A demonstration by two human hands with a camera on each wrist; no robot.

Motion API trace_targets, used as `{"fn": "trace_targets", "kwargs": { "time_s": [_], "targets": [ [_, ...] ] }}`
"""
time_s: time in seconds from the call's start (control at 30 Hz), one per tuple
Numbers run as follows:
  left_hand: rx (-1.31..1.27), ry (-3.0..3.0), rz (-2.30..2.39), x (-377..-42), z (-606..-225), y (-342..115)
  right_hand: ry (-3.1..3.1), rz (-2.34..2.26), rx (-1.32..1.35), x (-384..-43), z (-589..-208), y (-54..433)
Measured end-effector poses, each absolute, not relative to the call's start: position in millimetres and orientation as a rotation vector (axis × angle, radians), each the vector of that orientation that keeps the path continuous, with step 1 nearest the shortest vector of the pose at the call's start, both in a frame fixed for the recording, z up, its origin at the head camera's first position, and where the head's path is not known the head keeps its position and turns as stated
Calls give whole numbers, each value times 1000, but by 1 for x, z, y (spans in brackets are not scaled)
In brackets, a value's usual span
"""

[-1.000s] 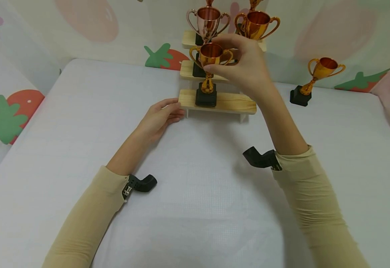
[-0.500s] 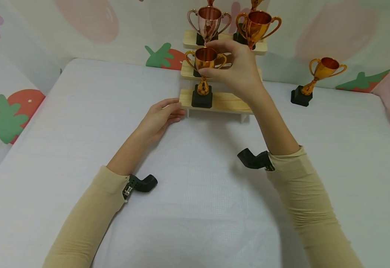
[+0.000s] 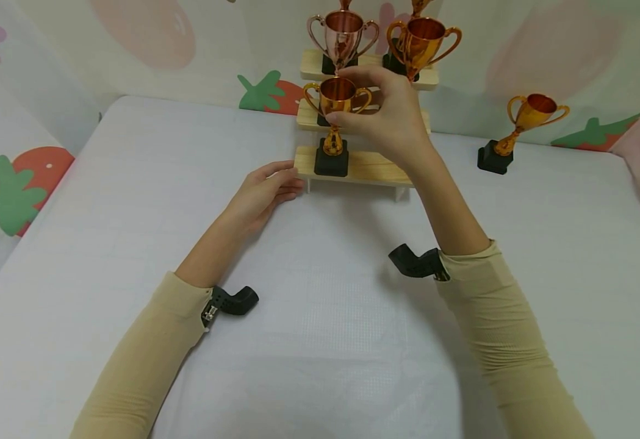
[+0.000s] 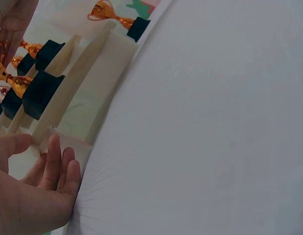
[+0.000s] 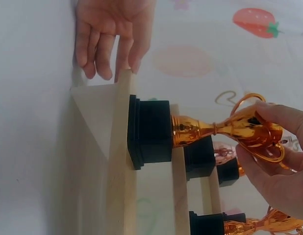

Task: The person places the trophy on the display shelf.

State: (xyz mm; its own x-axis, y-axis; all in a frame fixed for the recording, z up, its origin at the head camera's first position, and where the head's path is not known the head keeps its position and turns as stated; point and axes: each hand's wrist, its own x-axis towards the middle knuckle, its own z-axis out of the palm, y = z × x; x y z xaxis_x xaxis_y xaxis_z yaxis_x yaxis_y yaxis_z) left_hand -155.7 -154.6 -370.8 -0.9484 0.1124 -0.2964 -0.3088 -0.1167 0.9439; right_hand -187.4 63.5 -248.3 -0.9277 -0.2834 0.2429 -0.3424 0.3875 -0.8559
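A small gold trophy cup [image 3: 333, 140] on a black square base stands upright near the left end of the lowest tier of a wooden stepped stand [image 3: 377, 167]. My right hand [image 3: 393, 116] holds its cup from the right side, thumb in front and fingers behind. In the right wrist view the base [image 5: 152, 131] sits flat against the board. My left hand [image 3: 265, 192] grips the left end of that board, thumb above and a finger beneath, seen also in the left wrist view [image 4: 41, 186]. The remaining left fingers extend loosely under the board.
On the higher tiers stand a rose-gold trophy [image 3: 343, 36], a gold trophy [image 3: 421, 46] and others partly hidden or cut off. Another gold trophy [image 3: 523, 125] tilts on the white tablecloth [image 3: 320, 341] at right. A strawberry-print curtain [image 3: 215, 49] hangs behind.
My right hand has shifted the gold trophy a little to the left along the lowest tier over the first half second. Since then it barely moves. My left hand stays on the board's end.
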Motion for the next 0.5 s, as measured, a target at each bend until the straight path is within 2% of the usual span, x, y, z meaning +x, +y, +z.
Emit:
{"fn": "trace_targets", "kwargs": {
  "time_s": [0.5],
  "targets": [
    [-225, 1875, 2144, -156, -371, -154, -2599, 1597, 573, -186, -248, 66]
  ]
}}
